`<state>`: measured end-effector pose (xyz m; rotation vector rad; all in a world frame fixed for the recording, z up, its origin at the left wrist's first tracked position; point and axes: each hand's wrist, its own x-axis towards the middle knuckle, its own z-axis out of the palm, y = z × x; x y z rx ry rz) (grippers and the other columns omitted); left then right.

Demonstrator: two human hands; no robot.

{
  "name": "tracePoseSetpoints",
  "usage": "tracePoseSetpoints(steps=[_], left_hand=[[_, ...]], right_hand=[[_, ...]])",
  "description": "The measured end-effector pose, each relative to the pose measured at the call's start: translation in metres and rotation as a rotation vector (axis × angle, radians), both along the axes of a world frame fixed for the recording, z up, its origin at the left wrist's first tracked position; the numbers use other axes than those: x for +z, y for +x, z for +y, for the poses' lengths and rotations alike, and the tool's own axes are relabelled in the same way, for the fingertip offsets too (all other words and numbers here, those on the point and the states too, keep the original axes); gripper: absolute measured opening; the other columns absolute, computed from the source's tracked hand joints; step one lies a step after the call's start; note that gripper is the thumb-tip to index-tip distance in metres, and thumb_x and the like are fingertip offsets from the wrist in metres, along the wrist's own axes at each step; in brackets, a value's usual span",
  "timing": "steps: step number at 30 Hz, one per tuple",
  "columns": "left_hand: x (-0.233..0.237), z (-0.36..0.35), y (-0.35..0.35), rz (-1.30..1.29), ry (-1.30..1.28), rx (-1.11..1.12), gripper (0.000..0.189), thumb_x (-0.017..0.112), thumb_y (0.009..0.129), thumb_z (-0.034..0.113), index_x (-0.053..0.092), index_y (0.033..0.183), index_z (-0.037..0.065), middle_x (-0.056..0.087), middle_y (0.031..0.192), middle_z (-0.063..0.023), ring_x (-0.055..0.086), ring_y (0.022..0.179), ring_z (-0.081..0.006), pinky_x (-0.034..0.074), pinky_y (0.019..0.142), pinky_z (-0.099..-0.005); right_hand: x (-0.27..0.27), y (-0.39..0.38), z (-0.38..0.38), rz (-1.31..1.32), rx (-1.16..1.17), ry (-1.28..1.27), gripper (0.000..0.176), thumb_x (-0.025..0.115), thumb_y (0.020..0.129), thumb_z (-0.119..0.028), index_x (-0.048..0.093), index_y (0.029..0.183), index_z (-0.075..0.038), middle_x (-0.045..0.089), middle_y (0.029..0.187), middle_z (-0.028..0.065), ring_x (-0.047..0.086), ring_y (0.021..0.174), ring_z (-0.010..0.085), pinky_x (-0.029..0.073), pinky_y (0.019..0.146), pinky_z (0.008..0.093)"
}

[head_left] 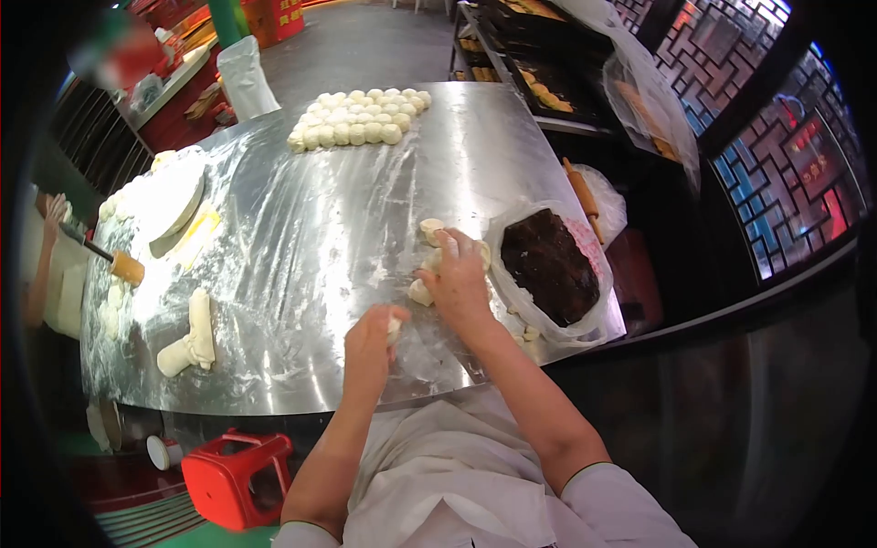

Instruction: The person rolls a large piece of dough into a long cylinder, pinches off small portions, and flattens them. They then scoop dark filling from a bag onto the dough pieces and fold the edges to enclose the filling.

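Note:
My left hand (369, 336) is closed around a small piece of dough (394, 330), its edge showing past the fingers, just above the steel table. To its right, my right hand (461, 285) reaches over a cluster of pale dough pieces, fingers spread and touching them. One dough piece (430, 230) shows beyond the fingertips and another (420, 293) by the thumb; others are partly hidden under the hand. A plastic-lined container of dark brown filling (551, 267) stands right beside my right hand.
Rows of dough balls (361, 119) sit at the table's far side. A folded dough strip (192, 338) lies left, near a wooden-ended roller (126, 268) and another person's hand (57, 208). A rolling pin (582, 196) rests at right; a red stool (237, 479) stands below.

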<state>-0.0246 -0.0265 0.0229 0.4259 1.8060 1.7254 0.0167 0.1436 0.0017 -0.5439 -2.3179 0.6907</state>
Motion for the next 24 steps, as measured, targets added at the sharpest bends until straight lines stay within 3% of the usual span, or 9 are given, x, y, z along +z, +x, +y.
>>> tracePoseSetpoints(steps=[1,3,7,10,12,16,18,19,24], left_hand=[[-0.01,0.005,-0.003,-0.029,-0.013,-0.035,0.045,0.043,0.109,0.037,0.066,0.124,0.001,0.056,0.077,0.0015,0.047,0.063,-0.0066,0.041,0.059,-0.0234],[-0.052,0.013,-0.001,-0.256,0.121,-0.053,0.044,0.047,0.108,0.033,0.059,0.14,0.006,0.067,0.112,-0.0064,0.059,0.085,-0.0118,0.05,0.077,-0.028],[-0.042,-0.029,-0.036,0.133,-0.112,-0.132,0.043,0.056,0.1,0.017,0.057,0.141,0.004,0.064,0.13,-0.0138,0.064,0.108,-0.0222,0.049,0.098,-0.0336],[-0.051,-0.092,-0.102,0.898,-0.284,0.219,0.039,0.061,0.095,0.009,0.062,0.133,0.003,0.063,0.136,-0.0161,0.058,0.124,-0.0307,0.042,0.107,-0.0387],[-0.046,-0.148,-0.161,1.076,-0.548,0.359,0.045,0.066,0.091,0.011,0.059,0.134,0.001,0.058,0.141,-0.0188,0.053,0.129,-0.0367,0.038,0.111,-0.0431],[-0.045,-0.221,-0.239,1.234,-1.086,0.519,0.05,0.062,0.097,0.033,0.059,0.134,-0.002,0.056,0.142,-0.0211,0.048,0.133,-0.0392,0.026,0.116,-0.0591],[-0.035,-0.222,-0.252,0.604,-1.431,0.292,0.062,0.053,0.1,0.05,0.058,0.136,0.001,0.055,0.143,-0.0221,0.039,0.144,-0.0359,0.017,0.12,-0.0624],[-0.034,-0.214,-0.244,0.737,-1.431,0.252,0.056,0.063,0.096,0.044,0.06,0.129,0.0,0.061,0.132,-0.0211,0.047,0.136,-0.0367,0.028,0.115,-0.0596],[-0.049,-0.153,-0.19,0.992,-0.942,0.127,0.044,0.074,0.088,0.028,0.061,0.12,0.001,0.064,0.112,-0.0162,0.056,0.119,-0.0357,0.042,0.098,-0.0529]], right_hand=[[0.007,0.004,0.0,0.05,-0.048,0.213,0.048,0.074,0.084,-0.011,0.056,0.127,0.0,0.061,0.122,0.0192,0.059,0.112,0.0399,0.048,0.094,0.0483],[0.002,0.012,-0.012,0.036,0.072,0.17,0.048,0.075,0.082,-0.01,0.057,0.126,-0.001,0.061,0.124,0.018,0.057,0.116,0.0382,0.046,0.099,0.0483],[-0.026,0.018,-0.047,-0.141,0.422,0.135,0.046,0.071,0.08,-0.005,0.062,0.124,-0.002,0.059,0.133,0.0169,0.054,0.126,0.0358,0.038,0.11,0.0486],[-0.047,0.035,-0.026,-0.261,0.399,0.341,0.043,0.059,0.085,0.0,0.062,0.128,-0.003,0.059,0.138,0.0141,0.049,0.136,0.0318,0.034,0.117,0.0471],[-0.048,0.037,-0.018,-0.26,0.402,0.339,0.043,0.056,0.085,0.001,0.062,0.128,-0.003,0.059,0.14,0.0128,0.048,0.138,0.0301,0.032,0.118,0.0471],[-0.048,0.037,-0.018,-0.249,0.389,0.307,0.046,0.053,0.084,0.003,0.062,0.128,-0.003,0.058,0.141,0.0111,0.047,0.139,0.0281,0.03,0.12,0.0472],[-0.045,0.038,-0.02,-0.266,0.38,0.299,0.046,0.052,0.084,0.004,0.062,0.128,-0.003,0.059,0.141,0.0111,0.048,0.139,0.0279,0.03,0.12,0.047],[-0.044,0.037,-0.021,-0.272,0.382,0.288,0.046,0.051,0.084,0.004,0.062,0.128,-0.003,0.059,0.14,0.0111,0.048,0.138,0.0277,0.03,0.121,0.0468],[-0.045,0.033,-0.018,-0.264,0.368,0.284,0.041,0.054,0.086,0.002,0.063,0.125,-0.004,0.061,0.137,0.0105,0.049,0.138,0.0275,0.03,0.12,0.0468]])
